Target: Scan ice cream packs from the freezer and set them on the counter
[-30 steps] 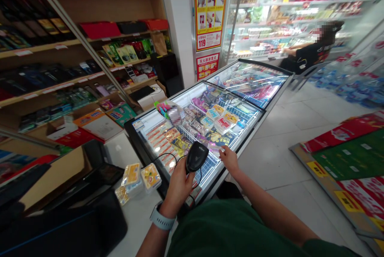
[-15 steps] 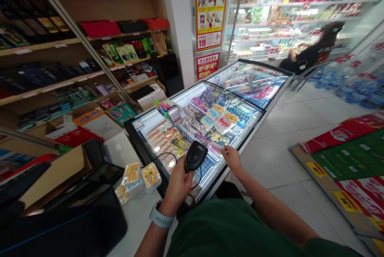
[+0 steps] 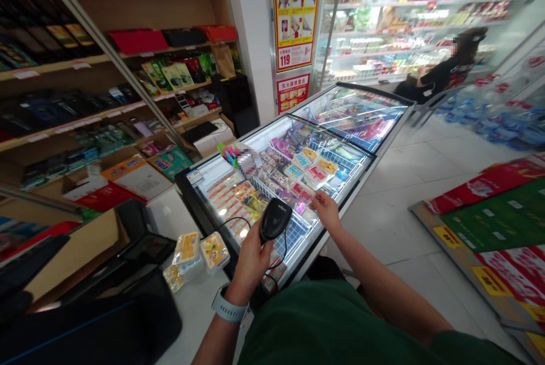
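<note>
My left hand [image 3: 254, 257] is wrapped round the handle of a black barcode scanner [image 3: 276, 218], whose head is raised over the glass-topped freezer [image 3: 213, 179]. A thin black cable loops beside it. To the right, the fingers of my right hand [image 3: 327, 212] pinch the edge of a small clear pack with a red label [image 3: 301, 191], just ahead of the scanner. Beyond it, several similar packs with red, yellow and blue labels [image 3: 317, 173] lie on the freezer's glass. Wire baskets and packaged goods show through the lid.
Several yellow-labelled packs [image 3: 214, 250] sit on the white counter [image 3: 200, 311] at my left, near black equipment [image 3: 140, 308]. Stocked shelves [image 3: 128, 104] rise behind. A person [image 3: 447, 75] sits by the lit fridge shelves. Stacked cartons [image 3: 502, 212] stand at right.
My right hand has moved slightly forward and turned, and the red-labelled pack in it now shows its face. My left hand and the scanner have shifted only slightly.
</note>
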Available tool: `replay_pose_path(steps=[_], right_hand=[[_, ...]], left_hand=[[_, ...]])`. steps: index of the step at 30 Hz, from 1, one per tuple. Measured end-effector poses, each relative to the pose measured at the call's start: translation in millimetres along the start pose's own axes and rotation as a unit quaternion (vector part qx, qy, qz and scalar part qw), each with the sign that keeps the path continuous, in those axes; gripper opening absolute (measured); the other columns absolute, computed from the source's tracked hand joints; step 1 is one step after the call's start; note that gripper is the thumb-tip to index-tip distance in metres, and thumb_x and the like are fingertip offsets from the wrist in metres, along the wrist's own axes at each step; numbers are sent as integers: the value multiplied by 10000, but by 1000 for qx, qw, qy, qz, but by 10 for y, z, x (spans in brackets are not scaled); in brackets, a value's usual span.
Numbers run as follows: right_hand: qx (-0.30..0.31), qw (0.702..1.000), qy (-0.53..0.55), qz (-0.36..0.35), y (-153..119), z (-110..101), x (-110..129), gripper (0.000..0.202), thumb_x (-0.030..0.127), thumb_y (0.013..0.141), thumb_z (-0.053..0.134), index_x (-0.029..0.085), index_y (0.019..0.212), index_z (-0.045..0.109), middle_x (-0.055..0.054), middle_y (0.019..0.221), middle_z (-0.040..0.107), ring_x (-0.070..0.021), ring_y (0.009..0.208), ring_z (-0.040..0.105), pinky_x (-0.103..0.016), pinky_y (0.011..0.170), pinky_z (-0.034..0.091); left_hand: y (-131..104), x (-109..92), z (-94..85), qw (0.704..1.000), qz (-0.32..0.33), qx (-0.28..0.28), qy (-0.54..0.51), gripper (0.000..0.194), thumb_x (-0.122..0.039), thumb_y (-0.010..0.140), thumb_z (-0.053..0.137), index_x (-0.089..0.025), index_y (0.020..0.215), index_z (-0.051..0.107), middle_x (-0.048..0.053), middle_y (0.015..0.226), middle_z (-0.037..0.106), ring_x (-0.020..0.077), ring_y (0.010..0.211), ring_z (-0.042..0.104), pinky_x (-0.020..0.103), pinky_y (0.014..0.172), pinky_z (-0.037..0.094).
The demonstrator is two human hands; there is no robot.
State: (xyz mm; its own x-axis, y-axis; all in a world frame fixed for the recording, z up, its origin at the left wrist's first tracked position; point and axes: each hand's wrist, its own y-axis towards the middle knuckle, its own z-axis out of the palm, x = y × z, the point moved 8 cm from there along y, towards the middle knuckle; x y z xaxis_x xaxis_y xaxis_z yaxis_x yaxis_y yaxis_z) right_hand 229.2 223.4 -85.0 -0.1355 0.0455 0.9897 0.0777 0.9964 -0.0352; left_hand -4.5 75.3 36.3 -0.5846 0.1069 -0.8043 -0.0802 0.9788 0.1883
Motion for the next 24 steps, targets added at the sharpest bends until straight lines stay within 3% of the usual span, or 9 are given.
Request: replay_pose_path(steps=[9,24], right_hand=[[4,999,28,-37,48,21,379,400,482,741,612,174,995,601,-21,785,662,-156,623,648,-317,622,574],[12,998,41,-44,69,84,345,375,465,745,621,191,1001,609,-7,783,652,-158,639,661,-334,645,588]], left_hand=[[60,105,41,1000,-9,1,-20,400,-206,837,511,-154,1234,511,126,1163,620,254,1154,555,406,996,426],[81,167,81,999,-19,11,-38,439,-189,832,517,-155,1268,484,128,1203,603,256,1148,554,415,987,424]])
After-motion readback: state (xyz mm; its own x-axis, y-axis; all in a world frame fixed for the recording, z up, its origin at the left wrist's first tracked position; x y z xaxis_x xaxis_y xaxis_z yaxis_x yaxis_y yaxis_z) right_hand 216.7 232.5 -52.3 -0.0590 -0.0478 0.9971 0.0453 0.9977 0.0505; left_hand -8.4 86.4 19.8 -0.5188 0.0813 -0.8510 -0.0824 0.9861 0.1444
